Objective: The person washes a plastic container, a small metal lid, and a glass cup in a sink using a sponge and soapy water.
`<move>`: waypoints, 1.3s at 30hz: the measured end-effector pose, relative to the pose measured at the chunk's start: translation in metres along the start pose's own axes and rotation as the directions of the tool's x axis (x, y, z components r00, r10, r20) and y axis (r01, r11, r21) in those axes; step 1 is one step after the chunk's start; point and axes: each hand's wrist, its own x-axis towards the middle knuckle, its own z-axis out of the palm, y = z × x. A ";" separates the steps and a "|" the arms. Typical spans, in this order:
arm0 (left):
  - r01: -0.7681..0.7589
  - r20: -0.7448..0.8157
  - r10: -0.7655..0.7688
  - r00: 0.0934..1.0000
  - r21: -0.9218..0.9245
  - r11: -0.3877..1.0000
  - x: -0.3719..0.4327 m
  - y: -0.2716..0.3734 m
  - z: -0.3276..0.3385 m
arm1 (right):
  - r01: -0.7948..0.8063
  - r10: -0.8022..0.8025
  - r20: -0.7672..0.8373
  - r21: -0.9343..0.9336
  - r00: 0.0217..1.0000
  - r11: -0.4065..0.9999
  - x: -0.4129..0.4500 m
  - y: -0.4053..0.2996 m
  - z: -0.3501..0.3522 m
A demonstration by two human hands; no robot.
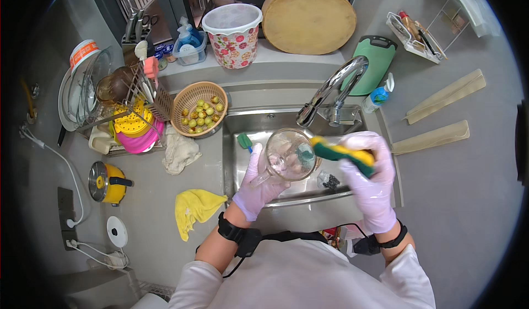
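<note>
My left hand [258,185], in a thin pale glove, holds a clear glass jug [285,160] by its handle side over the stainless steel sink [244,185]. The jug's mouth faces up towards me. My right hand [372,181], gloved too, grips a yellow and green scouring sponge [343,156] just right of the jug's rim. A green-headed brush [244,140] lies in the sink behind my left fingers. A dark steel-wool scourer [331,181] lies in the basin between my hands. The chrome faucet [330,90] arches over the sink's back edge.
Left of the sink are a basket of small green fruit [198,90], a beige cloth [179,152], a yellow cloth [196,209], a dish rack [124,123] and a yellow pot [115,183]. A spray bottle [377,98] and a green cutting board [374,67] stand behind on the right.
</note>
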 end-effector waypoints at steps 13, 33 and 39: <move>-0.082 -0.225 0.371 0.901 0.750 0.656 -0.017 -0.022 0.048 | -0.400 0.389 0.913 -0.312 0.125 0.861 0.040 0.021 -0.010; -0.690 0.773 0.420 0.476 0.624 -0.365 -0.020 0.005 0.056 | -0.769 0.366 0.733 0.635 0.574 -0.066 0.013 0.027 0.001; -0.540 0.827 0.321 0.462 0.550 -0.637 -0.025 0.003 0.052 | -0.900 0.794 0.440 0.318 0.419 0.299 0.018 -0.010 0.018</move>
